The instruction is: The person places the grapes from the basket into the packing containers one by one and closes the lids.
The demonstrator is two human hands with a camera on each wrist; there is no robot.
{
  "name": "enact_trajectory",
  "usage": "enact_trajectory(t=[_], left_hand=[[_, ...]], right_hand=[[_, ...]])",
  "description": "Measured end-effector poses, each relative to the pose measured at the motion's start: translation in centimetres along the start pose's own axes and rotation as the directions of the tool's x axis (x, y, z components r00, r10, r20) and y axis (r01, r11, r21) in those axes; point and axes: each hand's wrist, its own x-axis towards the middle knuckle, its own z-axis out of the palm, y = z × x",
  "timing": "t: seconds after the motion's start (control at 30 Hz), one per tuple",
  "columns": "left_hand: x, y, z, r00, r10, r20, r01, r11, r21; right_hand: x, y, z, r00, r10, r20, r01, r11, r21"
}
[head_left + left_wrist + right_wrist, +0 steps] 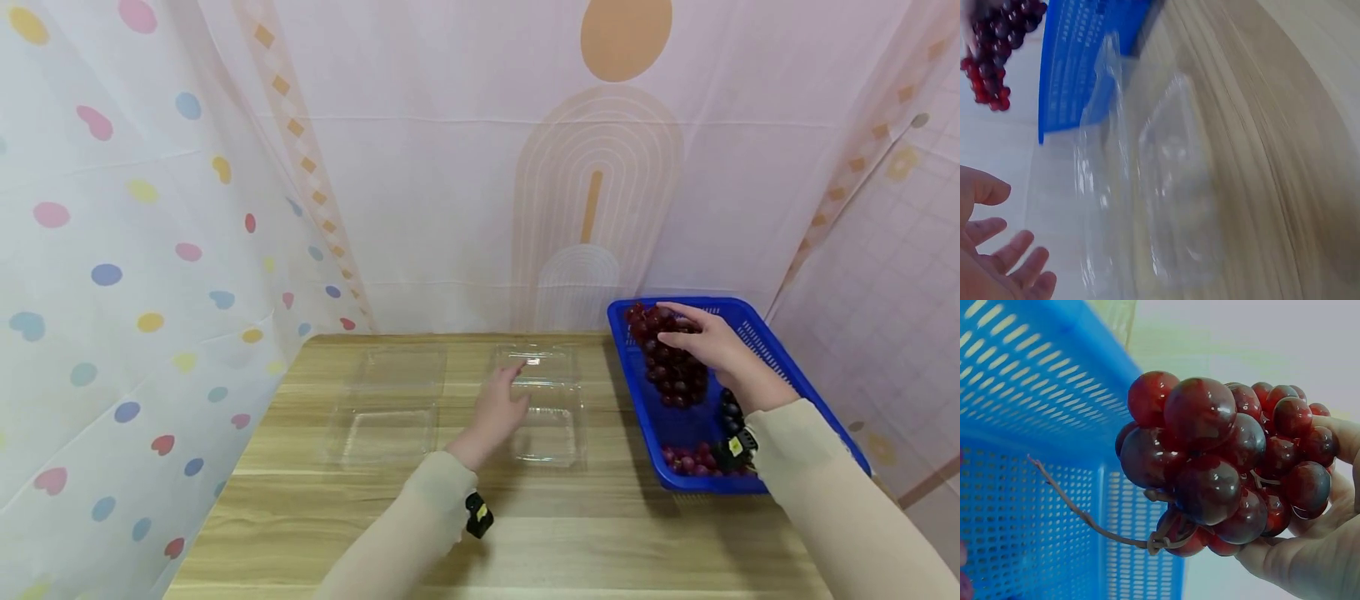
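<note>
My right hand [708,342] grips a bunch of dark red grapes [671,358] over the blue basket [648,417]. The right wrist view shows the fingers and thumb around the bunch [1210,462], with a brown stem [1091,522] sticking out. Above a clear plastic container [551,433] with its lid raised flat behind it, my left hand [498,408] has its fingers spread and holds nothing. The left wrist view shows that hand [1004,250] beside the clear container [1179,187], apart from it.
Another clear container [390,433] lies unfolded on the left of the wooden table [300,517]. Inside the basket are pinkish-red grapes [693,460] and black grapes [731,412]. Patterned curtains [450,208] hang behind and beside the table.
</note>
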Motion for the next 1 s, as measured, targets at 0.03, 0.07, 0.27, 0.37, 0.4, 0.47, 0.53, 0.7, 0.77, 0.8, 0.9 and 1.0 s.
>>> enact_trajectory(t=[0.03,0.07,0.27,0.37,0.4,0.47,0.53,0.7,0.77,0.8,0.9,1.0], left_hand=[[-0.1,-0.4,-0.4,1.000,-0.005,-0.013,0.005,1.000,0.022],[-0.2,-0.7,-0.8,1.000,-0.023,-0.021,0.023,0.999,0.026],[-0.8,-2.3,-2.3,0.994,-0.107,-0.039,0.107,0.994,0.014],[-1.1,-3.1,-2.6,0.990,-0.133,-0.038,0.133,0.991,0.015],[-1.2,-3.4,-2.7,0.989,-0.147,-0.035,0.147,0.989,0.013],[-1.5,-4.0,-2.8,0.985,-0.173,-0.026,0.173,0.985,0.000],[-1.8,-4.4,-2.9,0.978,-0.206,-0.012,0.206,0.978,-0.011],[-2.4,-5.2,-2.9,0.973,-0.229,0.039,0.230,0.972,-0.046],[-2.6,-5.4,-2.8,0.973,-0.225,0.050,0.228,0.972,-0.061],[-2.7,-5.6,-2.8,0.974,-0.223,0.050,0.225,0.973,-0.059],[-2.8,-5.9,-2.4,0.971,-0.236,0.037,0.238,0.966,-0.101],[-2.7,-6.2,-2.1,0.963,-0.267,0.028,0.268,0.946,-0.182]], right_hand=[[0.0,-0.2,0.0,1.000,-0.008,0.003,0.008,1.000,-0.001],[-0.1,-0.4,0.1,1.000,-0.017,0.006,0.017,1.000,0.001],[-0.5,-1.6,0.8,0.998,-0.060,0.019,0.059,0.998,0.034],[-0.6,-2.2,1.5,0.995,-0.099,0.025,0.097,0.994,0.055],[-0.6,-2.4,1.8,0.993,-0.113,0.027,0.111,0.992,0.060],[-0.6,-2.8,2.2,0.990,-0.136,0.032,0.133,0.988,0.071],[-0.6,-3.1,2.7,0.988,-0.153,0.035,0.150,0.986,0.077],[-0.3,-3.9,4.3,0.980,-0.195,0.033,0.192,0.977,0.097],[-0.2,-4.0,5.0,0.977,-0.209,0.037,0.204,0.973,0.109],[-0.1,-4.1,5.3,0.975,-0.218,0.040,0.212,0.970,0.116],[0.1,-4.2,6.1,0.971,-0.234,0.058,0.224,0.964,0.146],[0.3,-4.3,6.8,0.966,-0.245,0.080,0.229,0.959,0.166]])
